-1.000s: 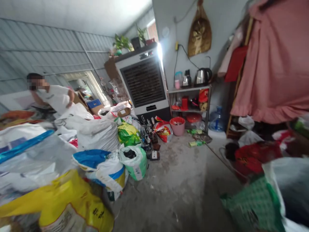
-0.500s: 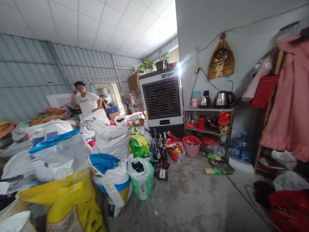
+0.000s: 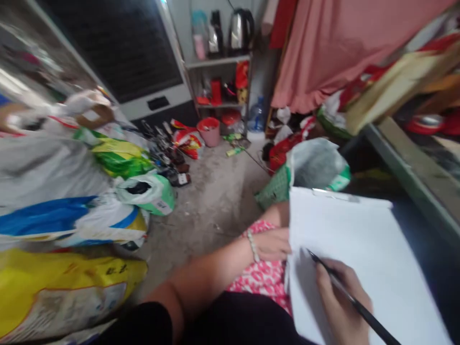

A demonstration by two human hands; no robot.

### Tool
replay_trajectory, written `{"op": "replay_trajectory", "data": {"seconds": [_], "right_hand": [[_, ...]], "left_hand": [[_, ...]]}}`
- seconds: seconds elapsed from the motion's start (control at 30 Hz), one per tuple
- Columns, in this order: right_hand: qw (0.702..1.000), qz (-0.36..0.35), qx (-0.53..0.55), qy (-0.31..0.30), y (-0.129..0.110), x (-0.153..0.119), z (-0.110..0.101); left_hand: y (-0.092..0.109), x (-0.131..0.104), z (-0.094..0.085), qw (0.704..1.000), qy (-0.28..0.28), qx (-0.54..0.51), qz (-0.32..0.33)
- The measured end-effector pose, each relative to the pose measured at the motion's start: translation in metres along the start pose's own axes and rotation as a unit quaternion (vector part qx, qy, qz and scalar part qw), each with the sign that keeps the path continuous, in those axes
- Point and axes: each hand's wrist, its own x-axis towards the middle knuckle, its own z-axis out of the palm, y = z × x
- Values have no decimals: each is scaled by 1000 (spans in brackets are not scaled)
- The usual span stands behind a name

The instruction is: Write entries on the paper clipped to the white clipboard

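We see a white sheet of paper on a clipboard (image 3: 359, 249) lying across the lap, in the lower right of the view, with its metal clip at the far edge. The right hand (image 3: 341, 302) is closed around a slim black pen (image 3: 345, 292) whose tip touches the sheet near its left side. The left hand (image 3: 271, 244), a pale bead bracelet at its wrist, rests against the left edge of the paper with fingers loosely curled; we cannot tell whether it grips the edge. Under it shows a red-and-white patterned fabric (image 3: 262, 278).

Just beyond the clipboard stands a green woven sack (image 3: 276, 189), its contents hidden. On the concrete floor (image 3: 215, 201) to the left, a green-and-white plastic bag (image 3: 151, 196) is open on something dark. Beside it lie a blue-and-white sack (image 3: 72, 223) and a yellow printed sack (image 3: 64, 292). Farther off, a pink plastic bucket (image 3: 210, 130) stands before a metal shelf (image 3: 219, 62) bearing a steel kettle (image 3: 240, 29).
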Motion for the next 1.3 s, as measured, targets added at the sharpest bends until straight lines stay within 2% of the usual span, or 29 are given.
{"op": "replay_trajectory", "data": {"seconds": [0.1,0.2,0.67,0.97,1.3], "right_hand": [[1000,-8,-4,-28,-1,2,3],[999,-14,-1,-48,-1,6,10],[998,-13,6,-63,-1,5,11],[998,-19,6,-54,2,3,10],[998,-35,4,-56,3,5,10]], "left_hand": [[-13,16,-10,994,-92,-61,-12],[-11,16,-14,990,-127,-63,7],[-14,15,-16,991,-112,-68,-7],[-23,22,-17,994,-95,-47,13],[-23,21,-20,994,-103,-45,15]]}}
